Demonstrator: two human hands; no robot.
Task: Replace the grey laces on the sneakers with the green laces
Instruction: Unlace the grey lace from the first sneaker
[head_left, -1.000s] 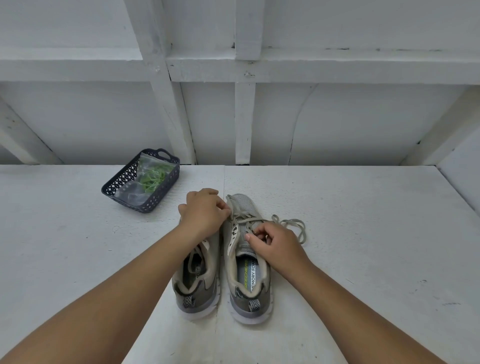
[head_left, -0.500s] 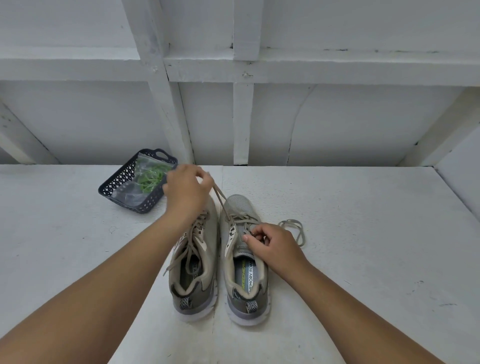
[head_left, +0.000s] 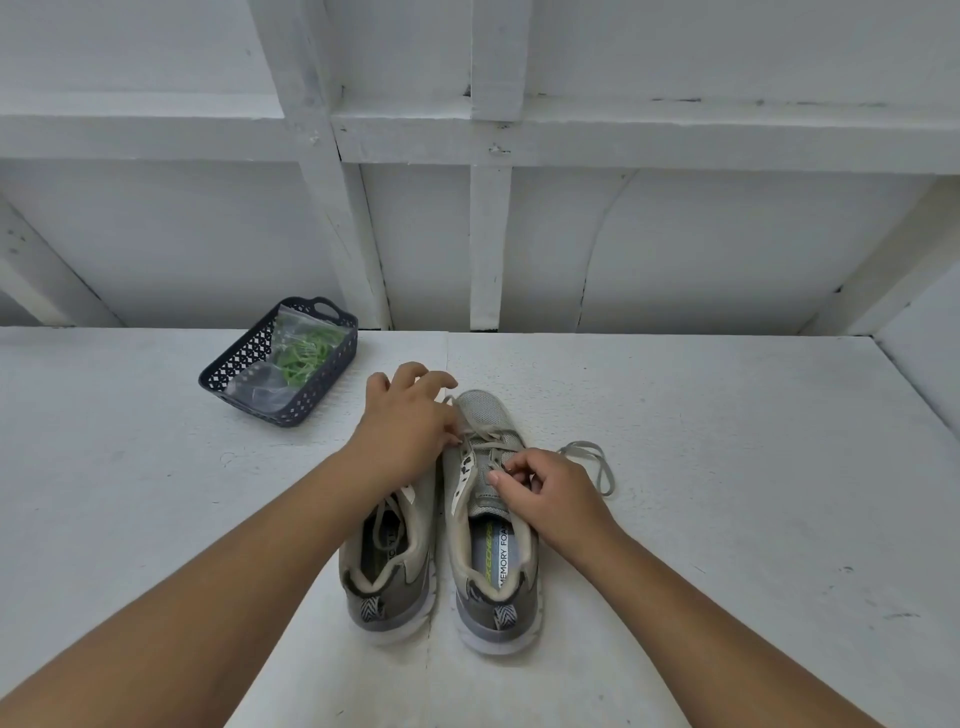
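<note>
We see right hand (head_left: 553, 496) pinch grip on grey lace (head_left: 485, 439) at right sneaker (head_left: 491, 512) eyelets. Left hand (head_left: 402, 426), fingers loosely curled, over left sneaker (head_left: 389, 566) toe; hold unclear. Green laces (head_left: 306, 353) bagged in basket (head_left: 249, 364), beyond-left of grip, on table (head_left: 727, 467).

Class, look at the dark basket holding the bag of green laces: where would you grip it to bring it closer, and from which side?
Grip the cut-out handle on the basket's far short end, coming down from above. That end shows a moulded opening for fingers, and the bag of green laces fills the inside.
</note>
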